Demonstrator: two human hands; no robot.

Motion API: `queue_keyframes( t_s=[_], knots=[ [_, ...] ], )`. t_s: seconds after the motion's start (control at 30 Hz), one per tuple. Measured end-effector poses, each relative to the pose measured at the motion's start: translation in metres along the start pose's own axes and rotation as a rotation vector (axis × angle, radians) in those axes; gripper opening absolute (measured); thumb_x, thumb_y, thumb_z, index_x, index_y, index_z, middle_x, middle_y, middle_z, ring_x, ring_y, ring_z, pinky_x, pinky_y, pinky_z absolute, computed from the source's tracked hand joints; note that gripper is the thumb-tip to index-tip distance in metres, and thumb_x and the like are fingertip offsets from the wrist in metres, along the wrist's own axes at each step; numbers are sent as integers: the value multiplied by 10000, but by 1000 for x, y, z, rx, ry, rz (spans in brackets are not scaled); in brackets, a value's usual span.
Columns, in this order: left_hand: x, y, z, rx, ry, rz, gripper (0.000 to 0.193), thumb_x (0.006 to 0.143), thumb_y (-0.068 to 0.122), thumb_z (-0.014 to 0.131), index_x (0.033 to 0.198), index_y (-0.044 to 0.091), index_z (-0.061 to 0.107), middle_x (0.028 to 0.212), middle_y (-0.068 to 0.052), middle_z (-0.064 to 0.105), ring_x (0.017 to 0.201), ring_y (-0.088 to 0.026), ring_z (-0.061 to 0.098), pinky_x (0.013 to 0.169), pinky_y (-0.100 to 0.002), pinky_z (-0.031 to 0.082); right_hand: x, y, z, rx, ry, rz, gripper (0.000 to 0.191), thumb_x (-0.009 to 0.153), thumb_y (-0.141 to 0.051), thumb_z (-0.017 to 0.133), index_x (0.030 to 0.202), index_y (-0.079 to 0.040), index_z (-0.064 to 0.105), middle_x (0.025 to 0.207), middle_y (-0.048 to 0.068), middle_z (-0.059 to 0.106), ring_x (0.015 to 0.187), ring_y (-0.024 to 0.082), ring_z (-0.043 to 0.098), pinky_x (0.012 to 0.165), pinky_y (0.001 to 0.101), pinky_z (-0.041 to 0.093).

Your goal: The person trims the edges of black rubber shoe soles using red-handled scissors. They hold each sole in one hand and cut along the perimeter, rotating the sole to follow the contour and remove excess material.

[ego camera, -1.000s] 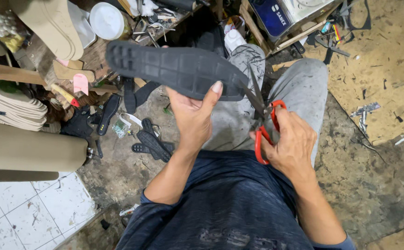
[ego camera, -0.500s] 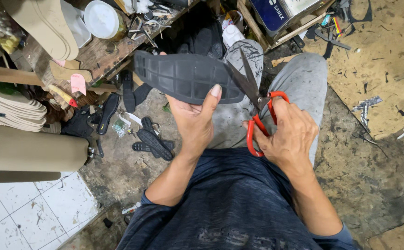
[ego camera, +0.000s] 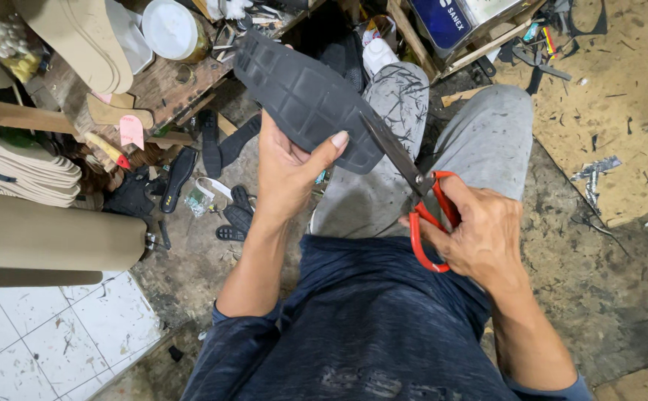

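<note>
While the left hand [ego camera: 290,160] pinches the dark sole [ego camera: 302,96] up over the knees, thumb on its near edge, the right hand [ego camera: 480,234] grips the red-handled scissors [ego camera: 420,204] — blades meeting that edge. Cutting cleanly likely means turning the sole into the blades, keeping the thumb clear — short, steady snips.
</note>
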State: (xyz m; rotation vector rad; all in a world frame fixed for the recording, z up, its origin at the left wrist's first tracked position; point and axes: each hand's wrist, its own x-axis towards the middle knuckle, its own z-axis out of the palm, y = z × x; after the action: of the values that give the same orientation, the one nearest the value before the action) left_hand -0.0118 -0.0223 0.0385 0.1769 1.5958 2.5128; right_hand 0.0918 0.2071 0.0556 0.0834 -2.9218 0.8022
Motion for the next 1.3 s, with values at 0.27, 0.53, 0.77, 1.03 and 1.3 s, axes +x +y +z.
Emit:
queue_keyframes(
  t_s=[0.27, 0.53, 0.77, 1.03, 1.3],
  knots=[
    [3, 2, -7, 69, -53, -27, 795, 907, -149, 751, 1564, 5, 330, 1425, -132, 556, 1309, -223, 616, 1132, -375, 561, -7, 5, 2, 67, -39, 31, 431, 725, -376, 915, 880, -59, 667, 545, 100, 603, 480, 293, 610, 477, 410, 462],
    [-4, 6, 2, 72, -76, -57, 926, 887, -136, 743, 1627, 88, 234, 1453, -89, 524, 1329, -193, 587, 1119, -355, 554, -3, -1, 5, -51, 36, -53, 501, 725, -426, 917, 859, -47, 617, 585, 94, 584, 547, 309, 607, 527, 420, 458],
    [-4, 4, -1, 14, -63, -45, 747, 947, -64, 743, 1578, 9, 351, 1329, -139, 637, 1256, -223, 656, 1131, -398, 558, -4, 2, 4, 25, -27, 23, 461, 731, -410, 902, 926, -57, 677, 609, 104, 635, 560, 317, 644, 540, 419, 485],
    [-7, -5, 7, 213, -58, 93, 736, 966, -8, 763, 1597, 16, 384, 1340, -63, 640, 1254, -153, 632, 1171, -333, 499, 2, -11, 4, -34, -27, -8, 477, 735, -416, 883, 950, -58, 653, 678, 108, 638, 639, 341, 645, 602, 442, 475],
    [-13, -5, 12, 223, -49, 25, 759, 943, -16, 768, 1595, 20, 382, 1333, -35, 638, 1225, -123, 626, 1111, -302, 508, 5, -12, 1, 26, -13, 4, 476, 719, -405, 907, 932, -52, 668, 577, 97, 594, 540, 308, 616, 528, 414, 467]
  ],
)
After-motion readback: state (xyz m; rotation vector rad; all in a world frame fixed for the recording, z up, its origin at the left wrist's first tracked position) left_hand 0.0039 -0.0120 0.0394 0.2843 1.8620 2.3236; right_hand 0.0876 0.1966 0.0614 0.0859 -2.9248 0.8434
